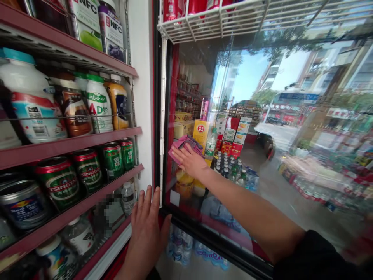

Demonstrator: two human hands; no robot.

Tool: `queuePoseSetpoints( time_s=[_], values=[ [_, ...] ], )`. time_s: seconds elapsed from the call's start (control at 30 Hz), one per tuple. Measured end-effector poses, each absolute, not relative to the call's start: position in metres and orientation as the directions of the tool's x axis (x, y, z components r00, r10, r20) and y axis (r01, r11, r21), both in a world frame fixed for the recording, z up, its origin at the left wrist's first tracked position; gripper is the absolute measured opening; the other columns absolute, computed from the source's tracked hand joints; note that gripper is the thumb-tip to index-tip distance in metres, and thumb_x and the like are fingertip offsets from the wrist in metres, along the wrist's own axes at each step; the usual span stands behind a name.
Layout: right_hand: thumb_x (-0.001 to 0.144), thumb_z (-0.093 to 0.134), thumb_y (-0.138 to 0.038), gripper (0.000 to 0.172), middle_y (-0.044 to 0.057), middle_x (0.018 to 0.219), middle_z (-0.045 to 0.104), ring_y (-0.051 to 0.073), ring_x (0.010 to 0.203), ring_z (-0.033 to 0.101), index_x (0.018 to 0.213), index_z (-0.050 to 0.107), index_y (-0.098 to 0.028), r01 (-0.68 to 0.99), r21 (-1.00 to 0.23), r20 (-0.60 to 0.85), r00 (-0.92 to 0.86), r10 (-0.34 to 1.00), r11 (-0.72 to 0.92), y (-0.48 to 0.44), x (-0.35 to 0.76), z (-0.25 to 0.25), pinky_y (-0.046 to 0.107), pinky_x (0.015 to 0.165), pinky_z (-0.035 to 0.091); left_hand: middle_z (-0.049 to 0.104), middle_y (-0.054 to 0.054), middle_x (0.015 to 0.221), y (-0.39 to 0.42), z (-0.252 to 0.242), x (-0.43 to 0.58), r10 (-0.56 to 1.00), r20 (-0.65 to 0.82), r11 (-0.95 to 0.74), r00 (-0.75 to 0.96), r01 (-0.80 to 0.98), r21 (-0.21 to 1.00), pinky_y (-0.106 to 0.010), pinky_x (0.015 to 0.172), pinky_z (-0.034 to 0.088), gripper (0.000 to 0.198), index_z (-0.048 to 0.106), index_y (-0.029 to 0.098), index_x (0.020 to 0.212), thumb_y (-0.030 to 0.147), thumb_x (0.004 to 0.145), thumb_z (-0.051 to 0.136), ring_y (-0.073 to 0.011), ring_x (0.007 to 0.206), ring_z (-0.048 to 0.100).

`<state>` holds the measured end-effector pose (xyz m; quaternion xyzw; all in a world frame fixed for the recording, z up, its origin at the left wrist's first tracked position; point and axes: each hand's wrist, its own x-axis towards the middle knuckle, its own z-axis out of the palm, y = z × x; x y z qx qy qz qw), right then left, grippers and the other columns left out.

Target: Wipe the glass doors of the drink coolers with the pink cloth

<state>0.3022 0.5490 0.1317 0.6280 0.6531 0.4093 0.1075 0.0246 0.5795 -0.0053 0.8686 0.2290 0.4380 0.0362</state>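
Note:
My right hand (190,159) presses a folded pink-purple cloth (190,142) against the inside of the glass door (279,163). Its fingers lie stretched over the cloth, which bunches up above them. My left hand (147,229) is open, fingers up and thumb apart, with nothing in it. It is by the fridge's front edge, near the hinge side of the black door frame (201,237); whether the fingertips touch the frame I cannot tell.
Shelves with dark red fronts (70,146) hold drink cans (60,182) and bottles (99,102) on the left. A white wire rack (215,29) with red cans juts out above. Shrink-wrapped water bottles (180,243) stand beneath the door. Boxes and a street show through or reflect in the glass.

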Motion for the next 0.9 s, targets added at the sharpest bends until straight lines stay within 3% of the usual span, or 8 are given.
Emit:
queuePoseSetpoints(
  time_s=[0.3,0.53,0.63,0.77,0.9],
  values=[
    [0.108,0.058,-0.038,0.075,0.009,0.181,0.043,0.03,0.134,0.066,0.176,0.035,-0.021,0.659,0.728,0.365,-0.14,0.921,-0.188,0.342,0.315,0.137,0.056,0.128,0.046,0.03,-0.018,0.185,0.528,0.015,0.048,0.426,0.738,-0.903,0.523,0.192,0.385,-0.072,0.132,0.038,0.089,0.012,0.029,0.18,0.035,0.106,0.06,-0.0392,0.174,0.025],
    [0.11,0.056,-0.039,0.065,0.01,0.17,0.058,0.029,0.097,0.076,0.173,0.044,-0.03,0.543,0.78,0.365,0.007,0.931,-0.31,0.174,0.329,0.135,0.059,0.107,0.051,0.028,-0.02,0.186,0.509,0.024,0.08,0.39,0.792,-0.9,0.47,0.013,0.436,-0.068,0.136,0.034,0.09,0.012,0.026,0.179,0.035,0.105,0.062,-0.0373,0.175,0.024],
    [0.108,0.059,-0.039,0.07,0.011,0.169,0.059,0.029,0.092,0.075,0.175,0.039,-0.032,0.513,0.79,0.38,0.022,0.925,-0.337,0.155,0.335,0.129,0.059,0.102,0.05,0.028,-0.022,0.185,0.516,0.032,0.105,0.391,0.823,-0.896,0.412,-0.034,0.443,-0.066,0.137,0.033,0.091,0.012,0.024,0.179,0.035,0.104,0.062,-0.037,0.175,0.024],
    [0.106,0.059,-0.036,0.079,0.01,0.17,0.057,0.035,0.111,0.076,0.178,0.027,-0.034,0.506,0.777,0.408,0.05,0.912,-0.375,0.177,0.332,0.117,0.06,0.096,0.052,0.026,-0.023,0.185,0.534,0.036,0.14,0.409,0.836,-0.887,0.365,-0.057,0.459,-0.066,0.137,0.031,0.09,0.012,0.023,0.179,0.038,0.105,0.062,-0.0374,0.175,0.022],
    [0.107,0.059,-0.035,0.08,0.006,0.171,0.057,0.035,0.117,0.074,0.179,0.026,-0.033,0.534,0.766,0.385,0.064,0.921,-0.358,0.23,0.318,0.108,0.058,0.097,0.055,0.026,-0.022,0.186,0.561,0.014,0.156,0.421,0.843,-0.879,0.333,-0.077,0.47,-0.065,0.139,0.028,0.089,0.014,0.023,0.179,0.038,0.106,0.061,-0.0356,0.176,0.02]
  ],
)
